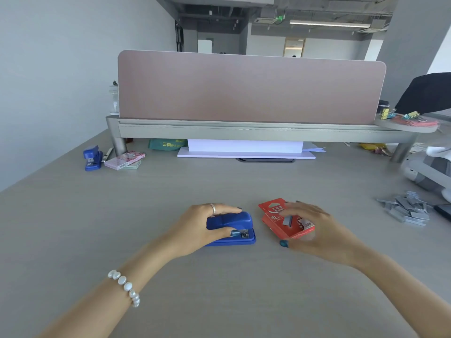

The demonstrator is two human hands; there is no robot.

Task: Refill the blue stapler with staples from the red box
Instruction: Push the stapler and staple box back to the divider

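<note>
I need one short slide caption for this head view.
Left hand grips blue stapler; right hand holds red box.

The stapler [230, 228] sits left of the staple box [285, 219].

Our left hand [200, 225] is curled, thumb near us and fingers on the far side. Our right hand [314, 230] is cupped, palm down. Both forearms reach forward.

red box [285, 220]: "24/6", brand print too blurred
green bag [167, 144], behind red box: "云南"
ceiling sign [280, 18]: unreadable
</note>
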